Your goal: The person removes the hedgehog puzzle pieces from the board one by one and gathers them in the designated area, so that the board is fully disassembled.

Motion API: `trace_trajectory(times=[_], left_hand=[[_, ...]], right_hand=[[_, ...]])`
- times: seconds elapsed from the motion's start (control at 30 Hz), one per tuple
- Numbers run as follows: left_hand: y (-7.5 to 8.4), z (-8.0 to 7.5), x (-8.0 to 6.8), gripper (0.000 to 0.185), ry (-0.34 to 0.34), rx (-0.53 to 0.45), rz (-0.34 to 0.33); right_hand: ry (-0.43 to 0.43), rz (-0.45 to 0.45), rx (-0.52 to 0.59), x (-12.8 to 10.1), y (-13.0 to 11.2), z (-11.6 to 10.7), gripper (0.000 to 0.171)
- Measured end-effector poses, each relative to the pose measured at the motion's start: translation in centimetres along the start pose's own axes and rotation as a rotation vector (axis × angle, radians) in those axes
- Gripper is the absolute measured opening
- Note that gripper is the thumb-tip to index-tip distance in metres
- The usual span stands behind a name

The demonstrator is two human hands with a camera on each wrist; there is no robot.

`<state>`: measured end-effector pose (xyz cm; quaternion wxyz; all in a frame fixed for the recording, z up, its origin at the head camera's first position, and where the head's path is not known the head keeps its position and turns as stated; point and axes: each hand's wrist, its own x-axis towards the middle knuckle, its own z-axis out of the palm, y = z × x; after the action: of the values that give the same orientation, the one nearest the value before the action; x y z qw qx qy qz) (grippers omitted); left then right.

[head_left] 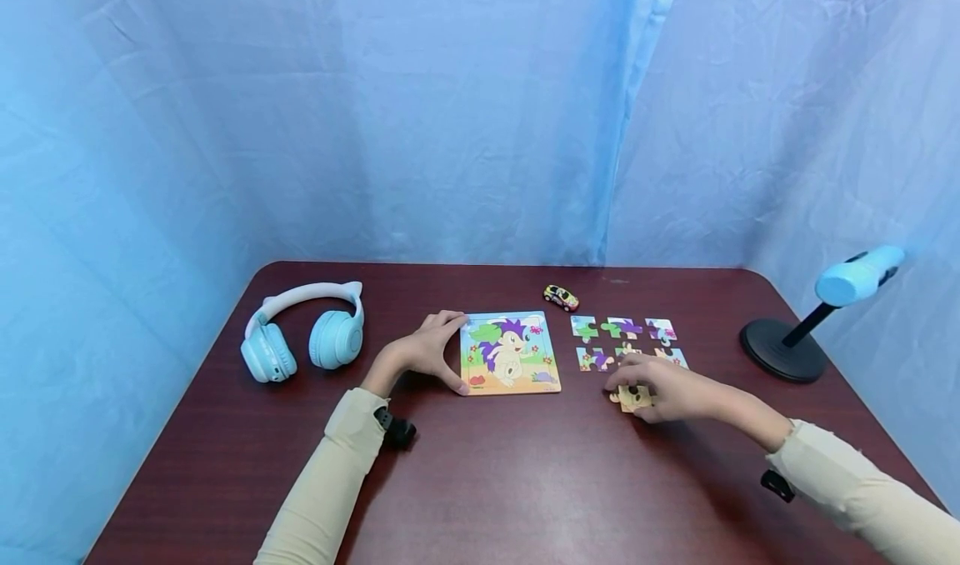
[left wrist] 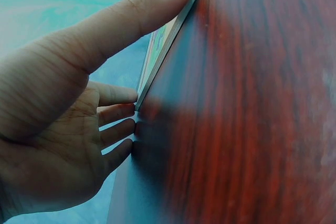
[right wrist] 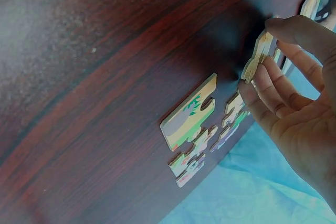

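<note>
A square puzzle board (head_left: 510,352) with a cartoon animal picture lies flat near the table's middle. My left hand (head_left: 459,354) holds its left edge, thumb at the near corner and fingers at the far corner. The left wrist view shows the thumb pressed along the board edge (left wrist: 170,35) and the left hand (left wrist: 157,51) spanning it. My right hand (head_left: 630,388) pinches a tan puzzle piece (head_left: 635,399) just right of the board. In the right wrist view this held piece (right wrist: 257,59) is tilted up off the table between the thumb and fingers of the right hand (right wrist: 262,51).
Several loose puzzle pieces (head_left: 626,329) lie in rows right of the board, some near the hand (right wrist: 189,119). A small toy car (head_left: 561,297) sits behind them. Light-blue headphones (head_left: 303,332) lie at the left, and a black-based stand (head_left: 783,348) is at the right edge.
</note>
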<state>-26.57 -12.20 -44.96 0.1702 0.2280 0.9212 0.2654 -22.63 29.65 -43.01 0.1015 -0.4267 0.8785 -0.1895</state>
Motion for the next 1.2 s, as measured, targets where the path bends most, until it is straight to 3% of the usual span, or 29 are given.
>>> trace_trajectory(times=[0.9, 1.2], left_hand=[[0.0, 0.0, 0.0, 0.122, 0.003, -0.003, 0.006], [0.2, 0.0, -0.2, 0.123, 0.003, -0.004, 0.008]], right_hand=[[-0.007, 0.071, -0.027, -0.2, 0.3, -0.1, 0.041], [-0.02, 0.128, 0.021, 1.5, -1.0, 0.3, 0.036]])
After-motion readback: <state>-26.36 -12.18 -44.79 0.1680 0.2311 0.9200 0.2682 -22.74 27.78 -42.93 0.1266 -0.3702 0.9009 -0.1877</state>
